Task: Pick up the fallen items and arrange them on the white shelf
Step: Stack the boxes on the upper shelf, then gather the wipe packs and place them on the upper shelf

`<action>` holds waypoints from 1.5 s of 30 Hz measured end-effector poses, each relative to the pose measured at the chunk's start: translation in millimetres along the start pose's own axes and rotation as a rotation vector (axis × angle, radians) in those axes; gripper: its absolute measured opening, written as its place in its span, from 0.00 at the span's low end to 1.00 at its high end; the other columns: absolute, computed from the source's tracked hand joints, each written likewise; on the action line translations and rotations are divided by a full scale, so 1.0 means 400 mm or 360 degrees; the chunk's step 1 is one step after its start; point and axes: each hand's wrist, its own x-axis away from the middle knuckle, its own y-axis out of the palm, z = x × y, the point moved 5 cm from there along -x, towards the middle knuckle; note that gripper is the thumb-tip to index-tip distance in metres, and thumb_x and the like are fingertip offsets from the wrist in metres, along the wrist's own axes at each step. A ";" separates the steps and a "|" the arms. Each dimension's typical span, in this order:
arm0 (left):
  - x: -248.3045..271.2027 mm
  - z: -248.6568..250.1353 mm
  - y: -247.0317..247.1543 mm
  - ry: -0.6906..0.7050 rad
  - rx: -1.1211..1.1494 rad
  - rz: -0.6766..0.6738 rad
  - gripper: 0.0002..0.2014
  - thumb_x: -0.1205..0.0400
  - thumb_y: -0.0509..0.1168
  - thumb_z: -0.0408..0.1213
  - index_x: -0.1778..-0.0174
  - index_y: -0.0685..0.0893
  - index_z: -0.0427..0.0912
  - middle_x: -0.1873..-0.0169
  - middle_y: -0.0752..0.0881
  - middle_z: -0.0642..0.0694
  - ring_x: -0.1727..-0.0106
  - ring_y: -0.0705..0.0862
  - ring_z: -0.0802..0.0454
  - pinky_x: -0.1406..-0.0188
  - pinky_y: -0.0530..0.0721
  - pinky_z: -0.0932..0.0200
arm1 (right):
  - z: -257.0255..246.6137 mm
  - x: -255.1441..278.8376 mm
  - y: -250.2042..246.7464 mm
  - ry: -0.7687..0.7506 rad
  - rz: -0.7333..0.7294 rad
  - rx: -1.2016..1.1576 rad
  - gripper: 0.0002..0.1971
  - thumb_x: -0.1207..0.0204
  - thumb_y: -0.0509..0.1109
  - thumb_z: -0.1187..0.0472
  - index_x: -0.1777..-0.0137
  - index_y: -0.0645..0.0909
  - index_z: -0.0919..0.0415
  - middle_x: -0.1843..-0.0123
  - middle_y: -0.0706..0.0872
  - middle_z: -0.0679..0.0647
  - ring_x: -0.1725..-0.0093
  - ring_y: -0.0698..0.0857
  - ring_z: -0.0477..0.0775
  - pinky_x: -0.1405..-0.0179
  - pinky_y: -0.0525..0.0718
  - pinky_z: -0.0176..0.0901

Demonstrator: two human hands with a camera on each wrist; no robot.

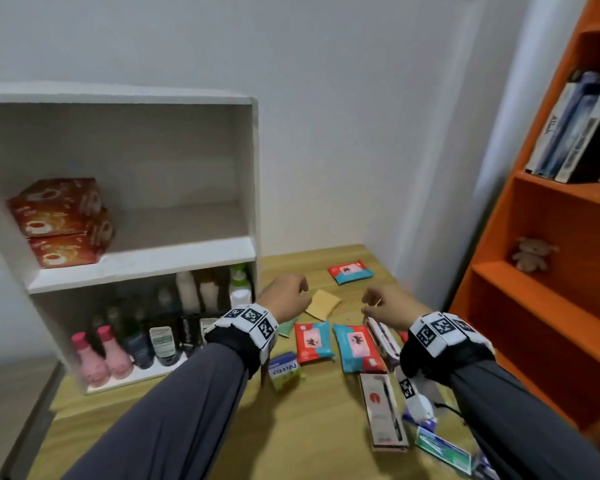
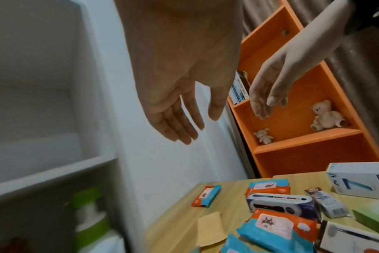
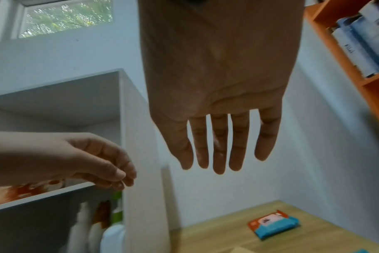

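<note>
left hand (image 1: 284, 299), right hand (image 1: 385, 308): empty, fingers slack | risk: wipe packs (image 1: 314, 342) below overlapping, grabbing one could drag neighbours

Both arms reach forward side by side; the left hand (image 1: 286, 296) and right hand (image 1: 385, 306) hang empty, fingers loose.

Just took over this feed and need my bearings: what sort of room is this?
Probably a room in a home, perhaps a bedroom or study. An orange bookcase holds books and a small teddy bear, and a white shelf stocked with toiletry bottles stands on a wooden table.
</note>
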 end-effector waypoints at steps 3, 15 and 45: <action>-0.126 0.047 0.097 -0.0026 0.0012 -0.0037 0.13 0.22 0.63 0.39 0.43 0.82 0.40 0.45 0.86 0.41 0.46 0.83 0.44 0.46 0.83 0.53 | 0.150 -0.069 -0.040 0.0080 0.0000 0.0002 0.13 0.24 0.68 0.57 0.42 0.81 0.59 0.43 0.85 0.55 0.49 0.80 0.51 0.48 0.76 0.39; -0.456 0.005 0.527 -0.0496 0.0007 -0.0340 0.17 0.21 0.65 0.41 0.40 0.80 0.37 0.39 0.81 0.38 0.40 0.80 0.42 0.42 0.79 0.53 | 0.637 -0.425 0.049 0.0322 -0.0256 -0.0020 0.11 0.27 0.70 0.59 0.46 0.82 0.59 0.44 0.86 0.61 0.45 0.84 0.60 0.43 0.80 0.46; -0.405 -0.035 0.604 -0.0968 0.0842 0.0073 0.35 0.28 0.76 0.35 0.29 0.63 0.39 0.43 0.82 0.36 0.46 0.83 0.41 0.49 0.83 0.51 | 0.759 -0.491 0.105 0.0640 -0.0071 -0.0484 0.20 0.25 0.70 0.58 0.37 0.72 0.67 0.37 0.82 0.67 0.38 0.81 0.66 0.45 0.76 0.50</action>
